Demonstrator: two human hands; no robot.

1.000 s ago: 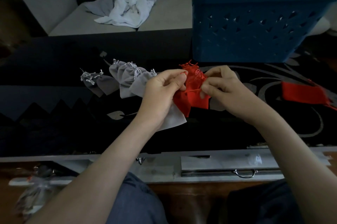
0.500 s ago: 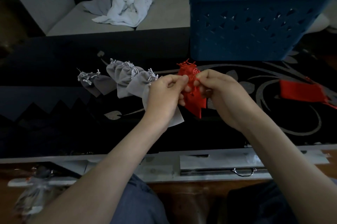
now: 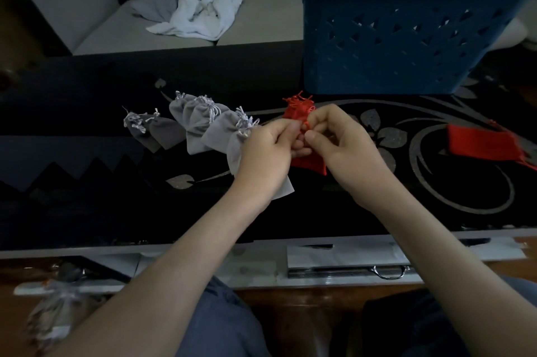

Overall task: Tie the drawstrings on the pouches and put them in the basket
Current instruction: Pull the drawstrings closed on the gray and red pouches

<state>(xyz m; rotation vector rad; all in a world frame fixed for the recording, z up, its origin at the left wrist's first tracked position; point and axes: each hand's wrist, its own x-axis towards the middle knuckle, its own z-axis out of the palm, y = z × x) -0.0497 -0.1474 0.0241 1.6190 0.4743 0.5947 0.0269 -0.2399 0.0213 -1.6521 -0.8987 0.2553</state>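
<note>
I've got the red pouch (image 3: pixel 308 164) up off the table between both hands, dead centre of view; its long axis runs roughly 11 to 5, gathered neck up at 11, body hanging to 5 behind my knuckles. Left hand (image 3: pixel 267 153) is curled, thumb and forefinger pinching at the neck from 9; right hand (image 3: pixel 340 141) is curled the same way, pinching from 3, and the fingertips of the two nearly meet. The cord (image 3: pixel 305 124) shows as a thin red loop between them. I can't tell whether the knot is seated, it's too dim and too small. My read: mid-tie, cords need pulling apart along 9–3, across the pouch axis. The basket (image 3: pixel 392 45) sits at 1 from the hands, near, rim above them, and the right hand is the nearer one for the drop. Grey pouches (image 3: pixel 200 124) with gathered necks lie in a row at 9 to 10, one partly under my left wrist. The second red pouch (image 3: pixel 482 143) lies flat at 3, well apart, looks untied
</note>
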